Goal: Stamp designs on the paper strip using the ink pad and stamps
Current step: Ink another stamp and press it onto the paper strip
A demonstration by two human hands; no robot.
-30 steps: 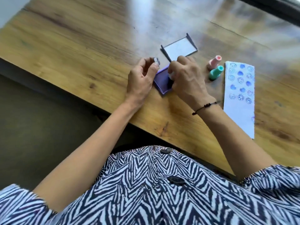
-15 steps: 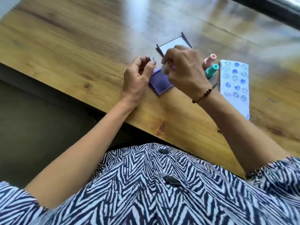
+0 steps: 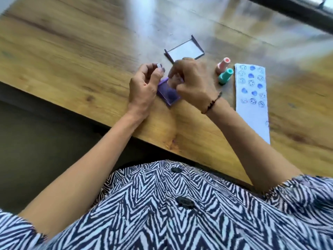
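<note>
The purple ink pad point(image 3: 168, 95) lies open on the wooden table, near its front edge. My right hand point(image 3: 193, 82) is over the pad's far end, its fingers closed round a small pale stamp point(image 3: 177, 79) that is mostly hidden. My left hand point(image 3: 144, 85) rests at the pad's left side and pinches a small pale cap point(image 3: 159, 65) between thumb and fingertip. To the right lies the white paper strip point(image 3: 252, 109), its upper half covered with several blue prints. A pink stamp point(image 3: 223, 64) and a teal stamp point(image 3: 224, 76) lie between my right hand and the strip.
The ink pad's lid point(image 3: 185, 50) lies upturned just behind my hands. The table's front edge point(image 3: 108, 121) runs diagonally below my wrists. A dark rail point(image 3: 288, 13) borders the far right of the table.
Half a second ago my right hand was raised off the pad; it is now lower, over the pad's far end. My left hand has kept the cap beside the pad.
</note>
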